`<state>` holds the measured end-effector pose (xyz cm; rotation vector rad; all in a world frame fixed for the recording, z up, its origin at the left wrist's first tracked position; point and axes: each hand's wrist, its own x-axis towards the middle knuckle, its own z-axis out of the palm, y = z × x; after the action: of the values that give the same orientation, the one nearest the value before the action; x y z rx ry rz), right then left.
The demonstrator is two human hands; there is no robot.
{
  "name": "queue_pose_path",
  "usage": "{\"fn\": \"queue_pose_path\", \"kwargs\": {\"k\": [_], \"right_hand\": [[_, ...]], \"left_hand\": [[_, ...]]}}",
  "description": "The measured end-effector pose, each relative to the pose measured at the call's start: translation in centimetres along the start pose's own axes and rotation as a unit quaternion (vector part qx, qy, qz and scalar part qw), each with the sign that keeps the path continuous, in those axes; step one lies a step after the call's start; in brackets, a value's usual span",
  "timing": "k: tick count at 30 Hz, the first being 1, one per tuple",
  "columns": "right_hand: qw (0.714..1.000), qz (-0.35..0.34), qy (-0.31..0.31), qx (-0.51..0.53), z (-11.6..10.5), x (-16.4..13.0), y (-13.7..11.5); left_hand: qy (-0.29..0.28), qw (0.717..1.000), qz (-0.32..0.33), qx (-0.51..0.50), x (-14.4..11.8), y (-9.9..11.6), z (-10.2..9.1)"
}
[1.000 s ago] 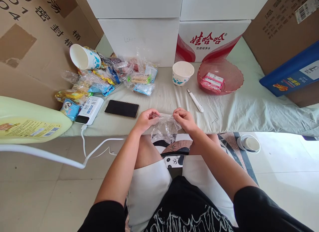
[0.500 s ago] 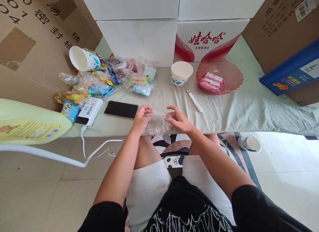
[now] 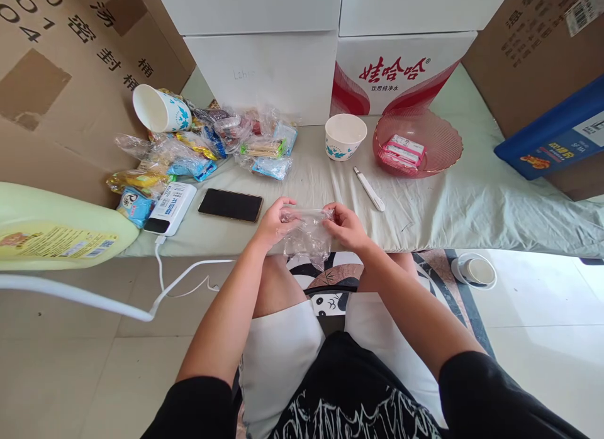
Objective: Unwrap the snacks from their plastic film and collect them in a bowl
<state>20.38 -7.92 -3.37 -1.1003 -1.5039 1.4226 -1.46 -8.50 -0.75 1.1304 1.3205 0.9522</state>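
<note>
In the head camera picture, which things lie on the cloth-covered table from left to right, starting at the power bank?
Power bank → phone → clear plastic bag held by the left hand and the right hand → white pen-like tool → pink bowl.

Bench (image 3: pixel 438 206), pale green cloth cover. Left end: snack packets (image 3: pixel 198 150), tipped paper cup (image 3: pixel 160 110), power bank (image 3: pixel 170 207). Front edge: phone (image 3: pixel 231 204). Rear centre: paper bowl (image 3: pixel 345 136), pink bowl (image 3: pixel 418 143), white pen (image 3: pixel 369 188).
</note>
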Motion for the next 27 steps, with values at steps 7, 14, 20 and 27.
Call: {"fn": "queue_pose_path", "kwargs": {"k": [7,14,20,27], "right_hand": [[0.999,-0.047,0.011,0.021,0.0,0.1,-0.3],[0.992,-0.023,-0.026,-0.125,0.7,-0.2,-0.7],[0.987,-0.082,0.029,-0.133,0.4,-0.4,-0.9],[0.993,-0.065,0.071,-0.063,0.5,-0.3,-0.3]], "left_hand": [[0.039,0.998,0.045,-0.035,-0.1,-0.6,0.0],[0.065,0.992,0.089,-0.061,0.3,-1.6,-0.1],[0.001,0.994,0.109,-0.003,0.2,-1.2,-0.2],[-0.012,0.986,0.073,0.15,-0.6,-0.1,0.2]]}}
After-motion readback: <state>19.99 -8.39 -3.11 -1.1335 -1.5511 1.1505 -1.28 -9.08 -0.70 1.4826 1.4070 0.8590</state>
